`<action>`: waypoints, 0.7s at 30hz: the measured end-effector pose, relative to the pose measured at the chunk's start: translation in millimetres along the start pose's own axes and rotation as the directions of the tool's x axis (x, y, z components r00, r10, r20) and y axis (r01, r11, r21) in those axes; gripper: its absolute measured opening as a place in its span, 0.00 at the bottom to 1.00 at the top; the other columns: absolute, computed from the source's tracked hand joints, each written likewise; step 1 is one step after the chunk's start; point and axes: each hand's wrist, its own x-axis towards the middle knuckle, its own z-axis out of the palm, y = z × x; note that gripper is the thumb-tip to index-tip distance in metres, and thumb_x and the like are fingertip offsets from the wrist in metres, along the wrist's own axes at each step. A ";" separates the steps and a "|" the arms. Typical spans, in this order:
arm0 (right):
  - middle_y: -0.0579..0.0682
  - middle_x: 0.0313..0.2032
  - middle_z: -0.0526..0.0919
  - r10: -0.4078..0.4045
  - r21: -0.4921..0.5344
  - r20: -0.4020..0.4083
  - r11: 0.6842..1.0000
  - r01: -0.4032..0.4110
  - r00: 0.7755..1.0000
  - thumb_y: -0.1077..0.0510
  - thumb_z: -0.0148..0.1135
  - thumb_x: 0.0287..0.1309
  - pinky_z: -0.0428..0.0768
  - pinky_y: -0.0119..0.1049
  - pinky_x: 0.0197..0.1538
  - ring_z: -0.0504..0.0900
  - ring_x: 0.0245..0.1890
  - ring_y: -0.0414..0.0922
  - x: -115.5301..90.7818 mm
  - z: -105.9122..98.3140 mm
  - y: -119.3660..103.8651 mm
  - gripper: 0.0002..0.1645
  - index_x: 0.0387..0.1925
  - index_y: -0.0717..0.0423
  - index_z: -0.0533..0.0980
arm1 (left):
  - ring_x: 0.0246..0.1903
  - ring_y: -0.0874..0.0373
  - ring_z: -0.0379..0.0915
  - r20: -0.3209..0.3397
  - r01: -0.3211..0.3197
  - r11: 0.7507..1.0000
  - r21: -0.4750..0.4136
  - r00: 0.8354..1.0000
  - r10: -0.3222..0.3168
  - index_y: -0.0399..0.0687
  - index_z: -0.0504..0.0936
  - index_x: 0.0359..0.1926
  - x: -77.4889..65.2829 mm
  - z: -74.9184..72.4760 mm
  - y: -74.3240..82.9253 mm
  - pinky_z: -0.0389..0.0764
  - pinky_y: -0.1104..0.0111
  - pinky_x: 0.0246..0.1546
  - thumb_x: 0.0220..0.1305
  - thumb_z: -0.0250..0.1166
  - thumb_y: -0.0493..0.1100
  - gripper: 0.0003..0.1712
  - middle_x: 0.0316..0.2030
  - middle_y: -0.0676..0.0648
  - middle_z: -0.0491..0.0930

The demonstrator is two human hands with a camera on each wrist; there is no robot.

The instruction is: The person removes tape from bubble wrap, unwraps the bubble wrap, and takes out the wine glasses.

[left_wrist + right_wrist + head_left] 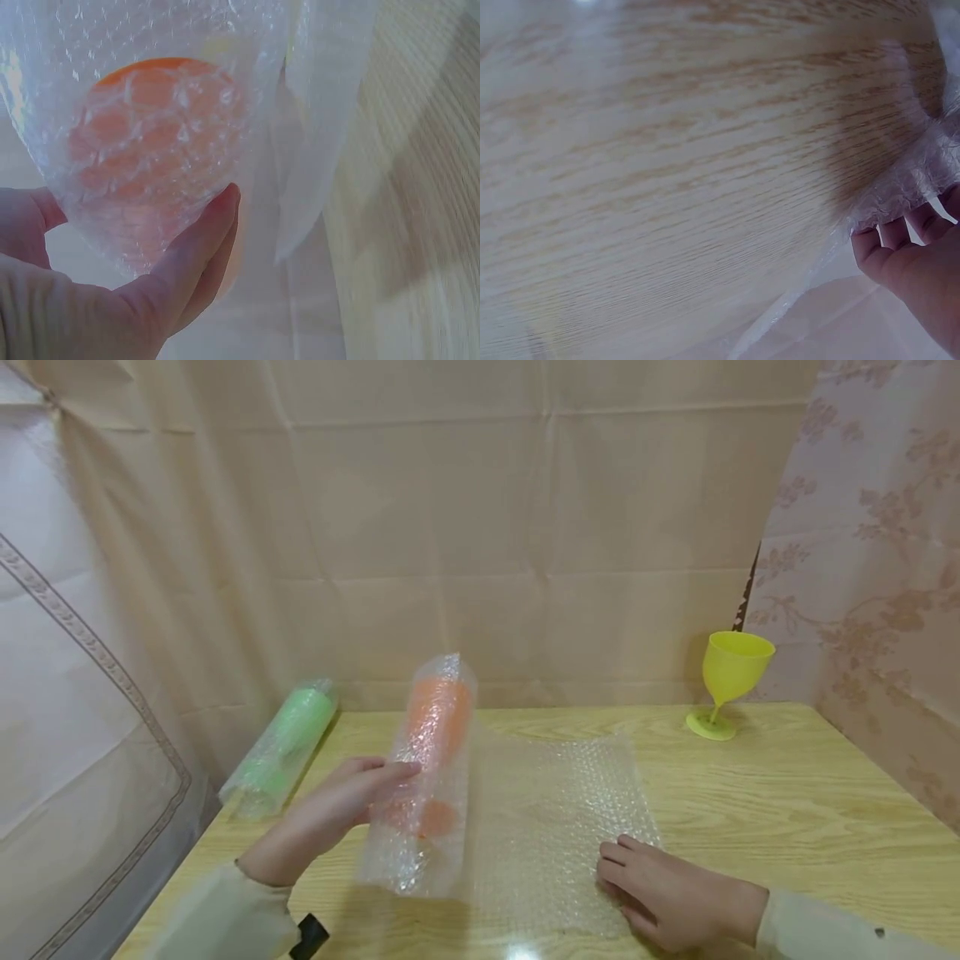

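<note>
My left hand point(356, 793) grips an orange goblet point(441, 718) rolled in bubble wrap, held tilted with its bowl end up and away. In the left wrist view, thumb and fingers close round the wrapped roll point(157, 150), an orange round form showing through the bubbles. A flat bubble wrap sheet point(555, 810) lies on the table right of it. At the sheet's right edge, my right hand point(671, 893) has its fingers bent. The right wrist view shows those fingers point(895, 234) curled at the edge of the wrap, pinching it.
A green goblet point(300, 722) wrapped in bubble wrap lies on its side at the table's left edge. An unwrapped yellow goblet point(735, 668) stands upright at the back right of the wooden table point(795, 793). A beige cloth point(450, 527) hangs behind.
</note>
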 end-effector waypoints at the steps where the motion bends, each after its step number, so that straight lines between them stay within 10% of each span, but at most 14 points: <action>1: 0.33 0.37 0.65 0.008 0.006 0.001 1.000 -0.008 1.000 0.56 0.58 0.60 0.77 0.38 0.48 0.64 0.37 0.29 -0.1 -0.6 -0.7 0.10 0.40 0.39 0.68 | 0.37 0.62 0.78 0.003 -0.003 1.000 -0.010 1.000 0.003 0.30 0.75 0.51 1.3 3.6 1.1 0.80 0.62 0.47 0.67 0.55 0.54 0.29 0.38 0.49 0.81; 9: 0.32 0.39 0.66 0.039 -0.004 0.013 0.999 -0.039 0.999 0.54 0.57 0.62 0.75 0.36 0.47 0.66 0.40 0.30 -1.8 0.1 -3.7 0.09 0.43 0.39 0.69 | 0.33 0.61 0.79 0.015 -0.002 0.999 -0.049 1.000 0.003 0.29 0.76 0.48 15.9 31.2 -8.8 0.82 0.64 0.42 0.67 0.55 0.51 0.26 0.36 0.46 0.83; 21: 0.33 0.39 0.67 0.033 0.036 0.057 0.999 -0.035 0.998 0.54 0.56 0.62 0.78 0.43 0.52 0.67 0.41 0.31 0.7 -0.3 1.2 0.08 0.43 0.39 0.69 | 0.29 0.58 0.72 -0.143 0.086 0.996 -0.014 0.986 -0.087 0.30 0.76 0.41 39.2 72.4 -33.5 0.76 0.70 0.27 0.61 0.61 0.48 0.21 0.30 0.47 0.76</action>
